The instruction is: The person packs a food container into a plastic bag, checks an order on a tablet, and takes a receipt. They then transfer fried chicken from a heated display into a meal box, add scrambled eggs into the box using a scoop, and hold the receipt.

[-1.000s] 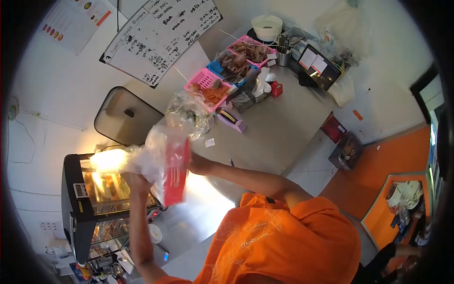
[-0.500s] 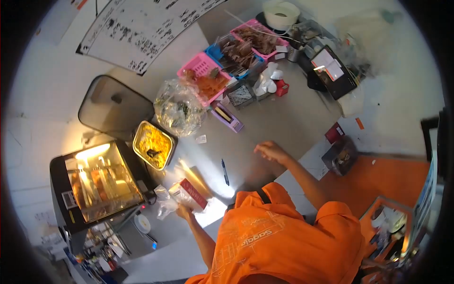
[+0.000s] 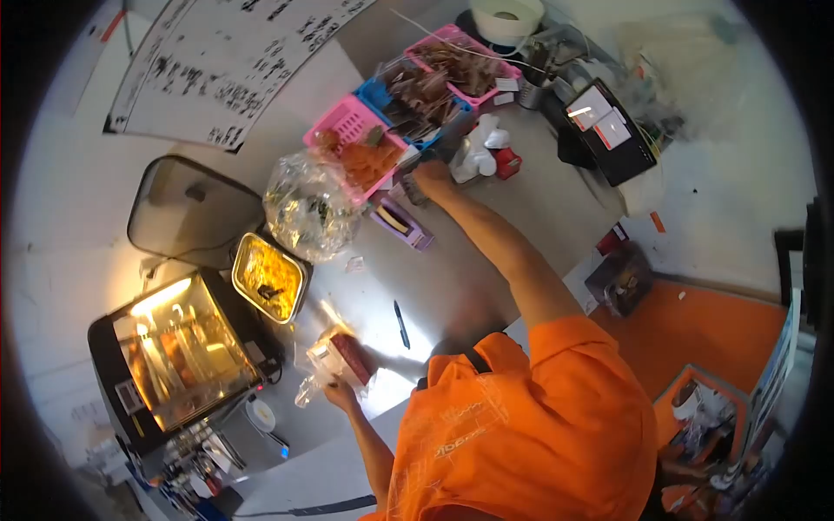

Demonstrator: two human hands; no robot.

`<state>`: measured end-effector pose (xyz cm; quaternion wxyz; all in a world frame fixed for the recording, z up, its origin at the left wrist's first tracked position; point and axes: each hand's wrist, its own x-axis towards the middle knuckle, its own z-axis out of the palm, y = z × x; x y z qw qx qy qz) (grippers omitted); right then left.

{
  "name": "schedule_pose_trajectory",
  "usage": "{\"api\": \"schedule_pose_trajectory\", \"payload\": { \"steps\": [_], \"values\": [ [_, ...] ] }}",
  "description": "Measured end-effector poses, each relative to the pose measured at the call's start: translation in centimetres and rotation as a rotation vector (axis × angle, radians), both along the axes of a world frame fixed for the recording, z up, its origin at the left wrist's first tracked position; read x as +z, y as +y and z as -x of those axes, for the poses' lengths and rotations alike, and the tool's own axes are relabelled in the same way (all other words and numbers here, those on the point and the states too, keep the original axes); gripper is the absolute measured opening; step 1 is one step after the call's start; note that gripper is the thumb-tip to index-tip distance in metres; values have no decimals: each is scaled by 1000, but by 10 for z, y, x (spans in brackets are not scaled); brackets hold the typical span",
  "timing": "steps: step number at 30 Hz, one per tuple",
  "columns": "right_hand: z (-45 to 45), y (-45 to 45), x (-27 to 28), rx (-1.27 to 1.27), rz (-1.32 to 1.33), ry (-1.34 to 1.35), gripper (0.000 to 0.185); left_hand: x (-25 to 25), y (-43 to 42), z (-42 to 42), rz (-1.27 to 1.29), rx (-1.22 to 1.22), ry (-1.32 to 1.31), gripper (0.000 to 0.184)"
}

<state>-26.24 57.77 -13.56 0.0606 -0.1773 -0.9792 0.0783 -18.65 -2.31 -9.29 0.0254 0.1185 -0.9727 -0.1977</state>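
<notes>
My left hand (image 3: 340,392) is closed on the edge of a clear plastic bag around a red and white box (image 3: 347,358), low on the metal table. My right hand (image 3: 432,178) reaches far across the table, over a small dark container (image 3: 415,187) beside the pink basket (image 3: 358,143); its fingers look pressed together, and what they hold, if anything, is hidden. Just below that hand lies a purple box (image 3: 401,223). A dark pen (image 3: 401,325) rests between the bagged box and my body.
A metal tray of yellow food (image 3: 268,276) stands by a lit warmer (image 3: 182,352). A clear bag (image 3: 311,204) lies beside the baskets. At the back right are a red object (image 3: 507,163) and a tablet (image 3: 611,132). Someone's hand shows at lower right.
The bagged red box was lifted and now rests on the table. My right hand left it and moved away across to the small container by the baskets. The view has shifted.
</notes>
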Motion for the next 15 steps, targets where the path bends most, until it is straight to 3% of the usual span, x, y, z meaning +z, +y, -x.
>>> {"api": "schedule_pose_trajectory", "payload": {
  "steps": [2, 3, 5, 6, 7, 9, 10, 11, 13, 14, 15],
  "values": [
    [7, 5, -30, 156, -23, 587, 26, 16, -1, 2, 40, -81, 24, 30],
    [7, 2, -24, 146, -19, 579, 26, 26, -3, 2, -15, -193, 28, 28],
    [4, -4, -16, 23, 386, 600, 33, 35, -2, 0, -68, -308, 16, 25],
    [16, 2, -31, 187, -15, 623, 12, 37, -3, 3, -7, -399, 46, 22],
    [16, 4, -48, 178, -11, 613, 12, 38, -3, 4, 53, -494, 79, 19],
    [12, 7, -44, 204, 318, 858, 32, 47, 5, 7, -25, -487, 17, 16],
    [12, 7, -36, 226, 77, 812, 30, 50, 4, 10, 73, -563, -4, 16],
    [10, 6, -33, 218, 79, 812, 30, 53, 2, 12, 173, -637, -23, 16],
    [11, 5, -25, 112, -40, 425, 29, 59, -1, 14, 168, -679, -87, 16],
    [15, 2, -33, 106, -38, 426, 29, 63, -2, 15, 159, -714, -152, 17],
    [20, -2, -48, 5, -789, 243, 29, 55, -15, 20, 159, -718, -153, 17]
  ]
}}
